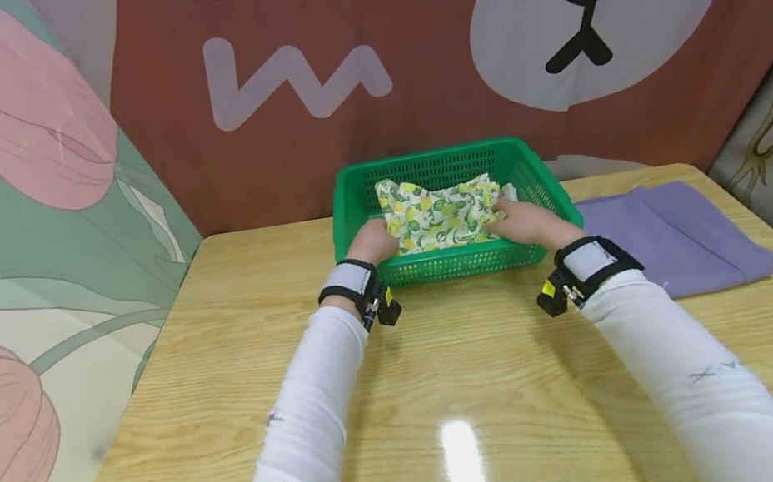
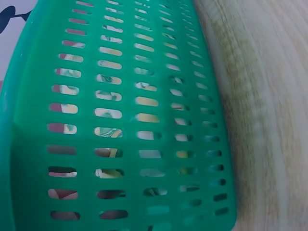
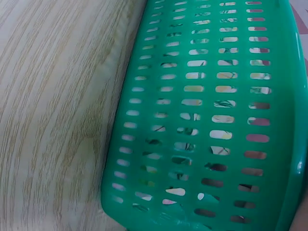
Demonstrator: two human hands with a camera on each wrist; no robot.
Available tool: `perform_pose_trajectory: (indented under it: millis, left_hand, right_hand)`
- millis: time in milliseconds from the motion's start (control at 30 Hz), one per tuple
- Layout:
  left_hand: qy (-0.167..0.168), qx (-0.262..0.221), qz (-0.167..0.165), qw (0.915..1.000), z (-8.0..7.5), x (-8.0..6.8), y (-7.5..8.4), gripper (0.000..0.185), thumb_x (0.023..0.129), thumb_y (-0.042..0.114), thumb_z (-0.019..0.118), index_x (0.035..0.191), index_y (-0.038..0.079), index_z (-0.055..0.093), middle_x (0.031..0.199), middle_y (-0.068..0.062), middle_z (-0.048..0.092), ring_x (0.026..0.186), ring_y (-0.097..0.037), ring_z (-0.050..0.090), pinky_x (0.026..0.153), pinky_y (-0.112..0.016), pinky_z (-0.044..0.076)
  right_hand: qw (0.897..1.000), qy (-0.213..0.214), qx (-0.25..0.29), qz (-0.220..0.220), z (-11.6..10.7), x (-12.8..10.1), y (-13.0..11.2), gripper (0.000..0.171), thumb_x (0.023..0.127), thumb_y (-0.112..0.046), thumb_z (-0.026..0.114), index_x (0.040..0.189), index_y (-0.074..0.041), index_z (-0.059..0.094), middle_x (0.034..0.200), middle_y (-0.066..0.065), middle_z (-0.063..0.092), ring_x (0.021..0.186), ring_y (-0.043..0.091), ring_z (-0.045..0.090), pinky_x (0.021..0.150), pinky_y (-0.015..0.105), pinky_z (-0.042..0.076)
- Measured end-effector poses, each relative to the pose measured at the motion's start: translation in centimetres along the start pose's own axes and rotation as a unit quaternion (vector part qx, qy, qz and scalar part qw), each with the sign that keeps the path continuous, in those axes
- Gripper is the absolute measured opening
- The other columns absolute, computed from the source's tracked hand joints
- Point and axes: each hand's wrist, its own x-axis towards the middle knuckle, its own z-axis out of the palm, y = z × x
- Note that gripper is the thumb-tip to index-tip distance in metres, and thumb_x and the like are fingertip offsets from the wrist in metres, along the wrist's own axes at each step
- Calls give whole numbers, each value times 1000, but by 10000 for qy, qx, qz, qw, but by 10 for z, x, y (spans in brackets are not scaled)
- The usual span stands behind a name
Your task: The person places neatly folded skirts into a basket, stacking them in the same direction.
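Note:
A white cloth with a lemon and leaf print (image 1: 439, 216) lies bunched inside a green plastic basket (image 1: 466, 264). At the cloth's left end, my left hand (image 1: 373, 241) reaches over the front rim and grips the fabric. My right hand (image 1: 526, 220) pinches the opposite end, thumb toward the cloth. Both wrist views are filled by the slotted basket wall (image 2: 125, 120), with bits of the print showing through the holes. The basket's right-wrist side, a green wall (image 3: 202, 110), hides the fingers there.
A folded purple cloth (image 1: 667, 239) lies on the wooden table (image 1: 413, 405) to the right of the basket. Behind the table hangs a brown printed backdrop (image 1: 310, 143), close to the basket's back rim.

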Motion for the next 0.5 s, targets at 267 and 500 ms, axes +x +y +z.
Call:
perform_pose_trajectory:
  millis: [267,500]
  left_hand:
    - [51,220,-73,9997,2,-2,-1,46,91,19,56,131,-3,47,124,-15,55,108,-24,53,97,-35,43]
    - [701,588,607,9940,7,-4,-2,25,97,20,45,85,5,60,71,-2,49,64,-16,44,59,-28,35]
  right_hand:
    - [9998,19,-130,165,3,-2,-4,61,99,-37,41,148,-4,27,152,24,25,135,46,28,106,60,29]
    - [9977,285,-546,275,6,-5,-7,54,99,-38,39,137,0,45,140,24,45,127,43,42,100,57,38]
